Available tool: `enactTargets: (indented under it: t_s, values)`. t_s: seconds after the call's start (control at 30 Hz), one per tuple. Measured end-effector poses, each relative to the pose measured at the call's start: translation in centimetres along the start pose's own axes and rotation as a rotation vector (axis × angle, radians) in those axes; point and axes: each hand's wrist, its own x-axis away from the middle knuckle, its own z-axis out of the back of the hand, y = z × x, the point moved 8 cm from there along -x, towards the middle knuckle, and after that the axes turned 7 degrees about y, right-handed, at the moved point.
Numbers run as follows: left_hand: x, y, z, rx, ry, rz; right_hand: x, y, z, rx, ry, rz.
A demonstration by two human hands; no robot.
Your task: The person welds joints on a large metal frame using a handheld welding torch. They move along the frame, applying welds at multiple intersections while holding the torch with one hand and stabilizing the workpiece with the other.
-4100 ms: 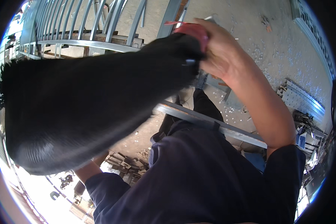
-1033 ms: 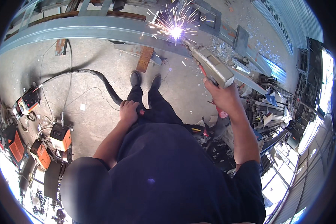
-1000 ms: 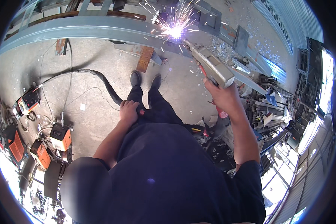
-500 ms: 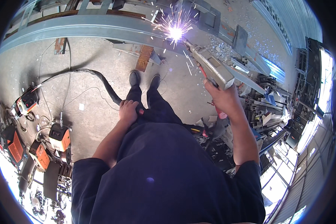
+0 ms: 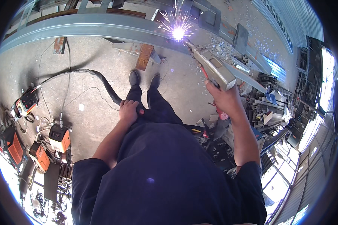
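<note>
In my right hand is a grey, box-shaped welding gun, its fingers wrapped around the grip at the near end. The gun slants away to the left. At its narrow tip burns a bright purple-white spark burst, against the near edge of a long grey steel beam. Down by my left thigh, my left hand curls over a thick black cable, which disappears beneath the fingers. A red canister-like object shows just below my right hand, partly hidden by the wrist.
Orange welding machines and a red-black unit stand at left, with wires trailing over the concrete floor. A rusty plate juts from beneath the beam near my shoes. Metal offcuts are piled at right.
The spark burst has shifted slightly right along the beam's edge, and its spray has changed shape. Both hands keep nearly the same place and hold.
</note>
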Motion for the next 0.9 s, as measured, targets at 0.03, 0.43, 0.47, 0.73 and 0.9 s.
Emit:
enactTargets:
  t_s: [0.03, 0.43, 0.47, 0.73, 0.9]
  values:
    - [0.0, -0.1, -0.1, -0.001, -0.005, 0.002, 0.0, 0.1, 0.0, 0.002, 0.002, 0.013]
    - [0.1, -0.1, -0.3, 0.012, 0.014, -0.01, 0.6, 0.8, -0.1, 0.013, -0.006, -0.05]
    - [0.1, -0.1, -0.3, 0.007, 0.009, -0.009, 0.7, 0.9, -0.2, 0.024, -0.013, -0.057]
    - [0.2, -0.2, -0.5, 0.007, -0.008, -0.005, 1.2, 0.6, -0.3, 0.015, 0.001, 0.018]
    - [0.2, -0.2, -0.8, 0.0, -0.005, -0.016, 1.3, 1.0, -0.3, 0.036, 0.005, 0.001]
